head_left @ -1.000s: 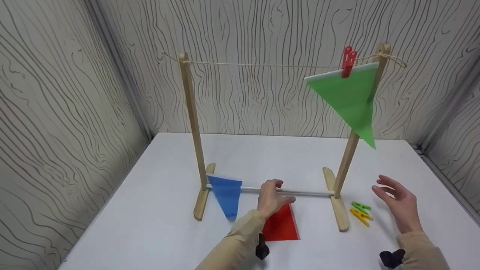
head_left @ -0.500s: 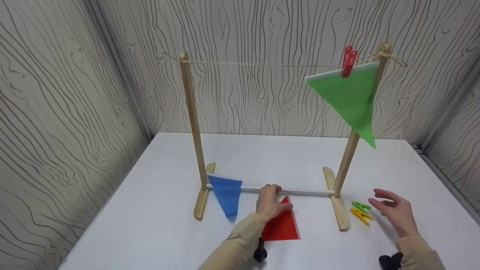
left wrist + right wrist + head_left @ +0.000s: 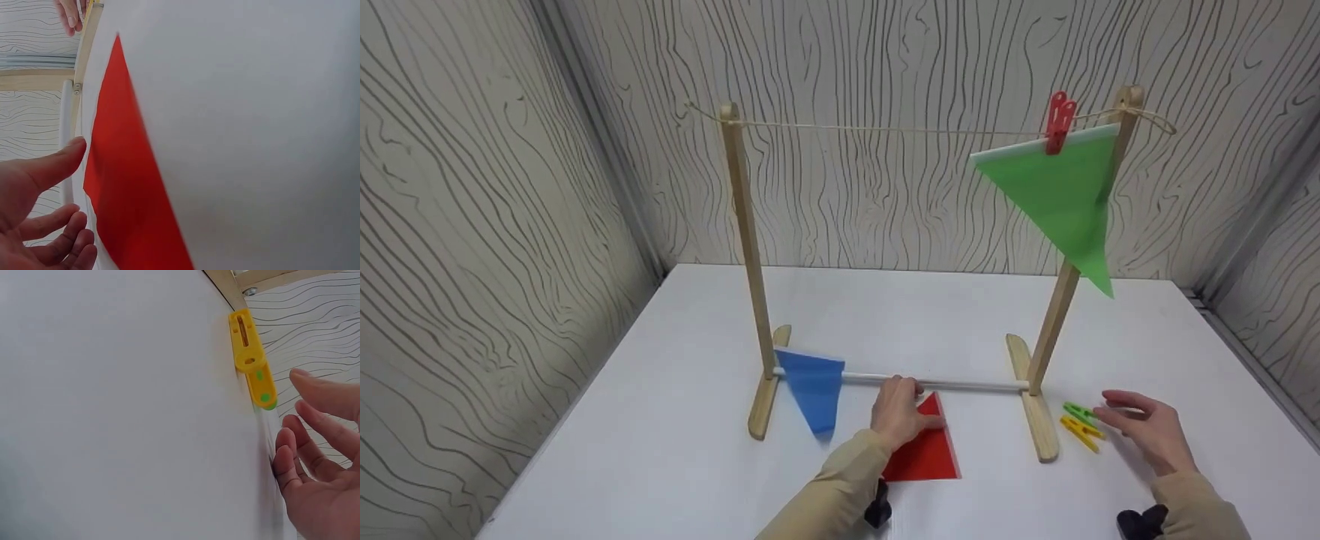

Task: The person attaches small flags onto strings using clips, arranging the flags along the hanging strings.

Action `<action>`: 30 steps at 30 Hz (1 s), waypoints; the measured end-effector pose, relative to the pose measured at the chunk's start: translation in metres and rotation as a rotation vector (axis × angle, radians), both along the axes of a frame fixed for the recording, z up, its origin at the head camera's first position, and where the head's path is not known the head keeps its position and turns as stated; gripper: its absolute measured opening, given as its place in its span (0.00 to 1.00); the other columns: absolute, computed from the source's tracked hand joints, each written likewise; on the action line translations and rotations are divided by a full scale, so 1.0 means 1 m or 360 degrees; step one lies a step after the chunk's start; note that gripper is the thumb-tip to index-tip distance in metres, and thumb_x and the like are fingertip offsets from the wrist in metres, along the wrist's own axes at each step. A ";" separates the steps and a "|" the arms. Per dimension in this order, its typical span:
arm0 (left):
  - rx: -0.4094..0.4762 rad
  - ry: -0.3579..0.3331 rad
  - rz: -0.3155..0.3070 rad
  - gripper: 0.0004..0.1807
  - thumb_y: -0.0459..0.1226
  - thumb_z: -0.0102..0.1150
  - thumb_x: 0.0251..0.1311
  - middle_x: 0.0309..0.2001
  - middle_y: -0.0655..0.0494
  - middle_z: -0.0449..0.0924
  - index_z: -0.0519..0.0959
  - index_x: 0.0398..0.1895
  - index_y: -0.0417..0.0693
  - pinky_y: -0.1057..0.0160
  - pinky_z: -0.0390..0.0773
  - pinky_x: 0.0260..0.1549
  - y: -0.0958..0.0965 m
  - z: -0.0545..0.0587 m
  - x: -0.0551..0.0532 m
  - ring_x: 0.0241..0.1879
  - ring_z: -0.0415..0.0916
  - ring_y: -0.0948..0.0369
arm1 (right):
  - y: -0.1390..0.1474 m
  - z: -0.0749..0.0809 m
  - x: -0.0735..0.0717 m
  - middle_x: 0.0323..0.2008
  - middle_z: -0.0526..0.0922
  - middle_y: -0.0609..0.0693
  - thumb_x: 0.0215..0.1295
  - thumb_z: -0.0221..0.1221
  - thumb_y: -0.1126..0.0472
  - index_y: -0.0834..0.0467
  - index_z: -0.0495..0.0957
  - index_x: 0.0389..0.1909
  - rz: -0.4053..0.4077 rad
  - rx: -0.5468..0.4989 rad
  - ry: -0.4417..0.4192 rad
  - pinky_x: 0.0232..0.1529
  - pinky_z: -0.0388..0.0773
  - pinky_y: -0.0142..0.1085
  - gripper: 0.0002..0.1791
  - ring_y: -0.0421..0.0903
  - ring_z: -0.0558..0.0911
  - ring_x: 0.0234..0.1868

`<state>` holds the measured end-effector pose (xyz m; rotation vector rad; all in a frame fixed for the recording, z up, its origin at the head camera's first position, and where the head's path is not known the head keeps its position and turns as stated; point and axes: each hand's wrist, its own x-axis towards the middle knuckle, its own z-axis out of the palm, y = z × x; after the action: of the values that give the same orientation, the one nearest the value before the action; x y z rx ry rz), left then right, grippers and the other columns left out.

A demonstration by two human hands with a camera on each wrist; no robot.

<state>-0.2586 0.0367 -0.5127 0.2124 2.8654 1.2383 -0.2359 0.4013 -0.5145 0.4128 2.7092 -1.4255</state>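
Note:
Over the upper left part of a red triangular flag (image 3: 921, 456) hovers my left hand (image 3: 898, 414); the left wrist view shows its thumb and fingers spread apart with nothing between them. The flag lies on the white table. My right hand (image 3: 1153, 429) is beside a green clothespin (image 3: 1080, 412) and a yellow clothespin (image 3: 1081, 431), thumb and fingers loosely bent. In the right wrist view a gap separates the fingertips from the yellow clothespin (image 3: 247, 343), which mostly hides the green one.
A wooden stand with two posts (image 3: 748, 247) carries a string (image 3: 877, 129). On it a red clothespin (image 3: 1057, 127) holds a green triangular flag (image 3: 1061, 195). A blue flag (image 3: 812, 390) lies across the white bottom rod (image 3: 971, 385) at the left.
My right hand has come down and slightly left, close to the clothespins. My left hand has lowered a little toward the red flag. The flags and clothespins have stayed put.

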 end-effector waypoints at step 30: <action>0.0015 -0.0012 -0.0011 0.19 0.36 0.77 0.50 0.38 0.54 0.76 0.76 0.40 0.47 0.62 0.79 0.41 0.002 0.002 0.002 0.40 0.71 0.61 | 0.004 0.004 -0.004 0.48 0.83 0.58 0.62 0.69 0.47 0.72 0.73 0.62 0.0203 0.0208 -0.0042 0.36 0.72 0.26 0.38 0.38 0.74 0.40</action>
<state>-0.2567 0.0388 -0.5111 0.2174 2.8506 1.2487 -0.2400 0.4057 -0.5107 0.2579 2.7609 -1.2081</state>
